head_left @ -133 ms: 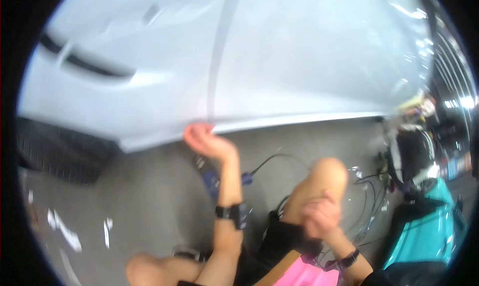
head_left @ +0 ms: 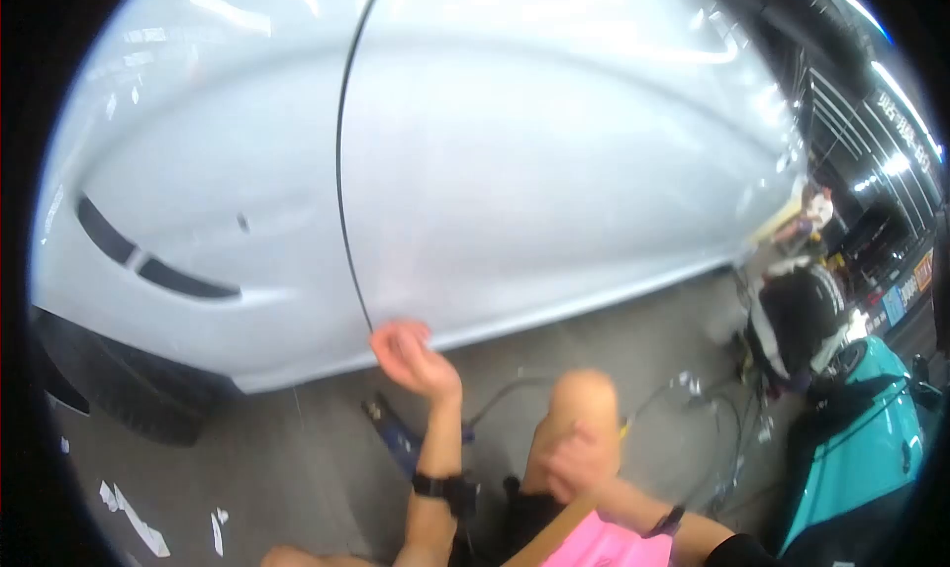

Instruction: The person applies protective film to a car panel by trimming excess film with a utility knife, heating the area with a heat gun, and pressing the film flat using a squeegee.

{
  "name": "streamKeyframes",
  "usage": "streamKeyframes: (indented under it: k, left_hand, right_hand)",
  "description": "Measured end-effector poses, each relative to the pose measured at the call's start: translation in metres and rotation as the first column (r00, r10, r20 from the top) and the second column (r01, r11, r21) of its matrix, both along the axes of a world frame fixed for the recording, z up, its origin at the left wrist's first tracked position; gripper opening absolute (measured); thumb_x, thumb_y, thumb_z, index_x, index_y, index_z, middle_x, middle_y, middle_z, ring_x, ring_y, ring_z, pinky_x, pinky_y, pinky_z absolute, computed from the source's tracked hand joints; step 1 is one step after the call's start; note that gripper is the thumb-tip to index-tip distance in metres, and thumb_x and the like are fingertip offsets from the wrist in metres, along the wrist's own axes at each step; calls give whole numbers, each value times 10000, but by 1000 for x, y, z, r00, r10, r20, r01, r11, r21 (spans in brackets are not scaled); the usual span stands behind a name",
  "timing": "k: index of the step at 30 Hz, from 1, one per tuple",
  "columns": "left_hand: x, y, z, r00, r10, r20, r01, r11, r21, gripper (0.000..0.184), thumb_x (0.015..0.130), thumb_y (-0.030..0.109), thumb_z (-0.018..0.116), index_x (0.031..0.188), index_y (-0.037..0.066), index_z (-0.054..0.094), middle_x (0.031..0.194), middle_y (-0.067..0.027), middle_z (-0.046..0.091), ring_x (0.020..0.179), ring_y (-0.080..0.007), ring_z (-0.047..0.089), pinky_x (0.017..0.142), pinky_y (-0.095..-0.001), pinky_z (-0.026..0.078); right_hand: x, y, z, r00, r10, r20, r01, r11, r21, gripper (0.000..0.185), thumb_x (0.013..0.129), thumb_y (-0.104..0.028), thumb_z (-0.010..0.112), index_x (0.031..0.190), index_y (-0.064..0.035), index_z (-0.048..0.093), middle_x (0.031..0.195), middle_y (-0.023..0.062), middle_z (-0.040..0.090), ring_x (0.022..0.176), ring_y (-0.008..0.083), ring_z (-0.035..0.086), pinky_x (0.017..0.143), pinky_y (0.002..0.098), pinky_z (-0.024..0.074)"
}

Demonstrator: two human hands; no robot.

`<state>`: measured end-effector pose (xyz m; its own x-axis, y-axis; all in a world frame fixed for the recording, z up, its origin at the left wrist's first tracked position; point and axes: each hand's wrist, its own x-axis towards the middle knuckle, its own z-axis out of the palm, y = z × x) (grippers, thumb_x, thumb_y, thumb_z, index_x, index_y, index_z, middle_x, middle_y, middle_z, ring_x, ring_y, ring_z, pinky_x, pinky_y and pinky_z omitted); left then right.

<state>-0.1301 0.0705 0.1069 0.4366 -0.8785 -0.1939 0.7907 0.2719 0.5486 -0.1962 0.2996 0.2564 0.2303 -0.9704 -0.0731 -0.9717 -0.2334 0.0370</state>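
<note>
My left hand (head_left: pixel 416 361) is at the low end of a door seam (head_left: pixel 341 171) on a silver-white car (head_left: pixel 554 171). Its fingers are curled together against the panel near the sill, and whatever they may pinch is hidden. By my bent right knee (head_left: pixel 586 399) is my right hand (head_left: pixel 582 460), blurred, with the fingers folded in; I cannot make out anything in them. Below my left hand, a blue tool (head_left: pixel 396 443) lies on the floor, partly behind my forearm. Something bright pink (head_left: pixel 609 545) with a tan strip (head_left: pixel 562 527) sits close to my body.
A dark cable (head_left: pixel 510 387) runs over the grey floor, with more loose cables (head_left: pixel 727 448) at right. The car's tyre (head_left: pixel 129 394) is at left, near white scraps (head_left: pixel 139 522). A black-and-white bundle (head_left: pixel 802 320) and a turquoise vehicle (head_left: pixel 861 448) stand at right.
The view has tilted up and sharpened, so the car fills more of it. My left hand stays by the seam's low end; my right hand stays near the knee.
</note>
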Motion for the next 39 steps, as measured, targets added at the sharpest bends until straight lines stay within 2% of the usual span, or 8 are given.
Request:
streamKeyframes:
  k: [8, 17, 22, 26, 29, 32, 37, 39]
  left_hand:
    - [196, -108, 321, 973, -226, -52, 45, 402, -914, 663, 906, 546, 642, 1266, 0, 536, 1091, -217, 639, 990, -388, 627, 868, -493, 531]
    - [108, -26, 699, 680, -169, 714, 611, -407, -679, 312, 960, 149, 615, 1254, 45, 596, 1113, -178, 681, 989, -336, 677, 793, -442, 569]
    - [103, -22, 744, 367, -129, 921, 907, 268, -324, 234, 952, 159, 599, 1077, -14, 695, 1139, -227, 690, 1038, -388, 676, 886, -440, 548]
    - [121, 31, 705, 111, -606, 788, 847, 472, 244, 286, 970, 131, 578, 1174, -59, 642, 1133, -130, 697, 1062, -223, 653, 988, -353, 473]
    - [137, 91, 678, -123, -658, 743, 780, 399, 483, 346, 1002, 210, 551, 1214, -57, 610, 1120, -139, 691, 1043, -218, 650, 951, -355, 489]
    - [70, 58, 644, -369, -718, 590, 721, 179, 669, 355, 990, 231, 578, 1189, -58, 629, 1095, -128, 695, 1030, -193, 648, 934, -331, 488]
    - [-55, 57, 677, -553, -515, 655, 773, -24, 634, 345, 990, 200, 567, 1232, -41, 622, 1119, -108, 697, 1045, -178, 639, 933, -312, 477]
    - [-106, 60, 690, -605, -469, 644, 771, -142, 620, 298, 997, 130, 552, 1241, -23, 624, 1132, -96, 697, 1065, -151, 627, 941, -283, 465]
  right_hand:
    - [14, -118, 0, 955, 209, -211, -194, 977, 86, 276, 802, -319, 516, 936, -96, 609, 975, 97, 572, 1030, 275, 525, 1057, 489, 338]
    - [-31, -44, 87, 828, -205, 521, 95, 969, 229, 271, 807, -276, 612, 976, -65, 640, 970, 118, 624, 1018, 302, 583, 987, 475, 431]
    - [-82, 96, 179, 409, -622, 668, 457, 773, 440, 277, 810, -252, 665, 998, -49, 658, 967, 129, 653, 1011, 317, 616, 948, 468, 482]
    - [-35, 226, 392, 651, -730, 208, 245, 461, 853, 281, 925, -288, 611, 1053, -42, 660, 1033, 143, 671, 975, 284, 640, 883, 430, 530]
    - [26, 284, 458, -265, -961, 75, 76, 57, 996, 252, 940, -225, 556, 1062, -19, 631, 955, 150, 680, 963, 311, 666, 856, 430, 542]
    - [0, 227, 413, 227, -762, 606, 536, 617, 575, 168, 894, -116, 571, 1012, -6, 617, 865, 229, 645, 803, 409, 630, 721, 463, 514]
    - [-11, 206, 397, -300, -821, 485, 682, 171, 711, 118, 828, -87, 611, 804, 20, 654, 853, 252, 636, 822, 414, 638, 714, 485, 503]
    - [-15, 223, 374, 93, -724, 684, 845, 420, 330, 112, 805, -81, 619, 779, 19, 661, 829, 244, 647, 787, 415, 641, 700, 483, 510]
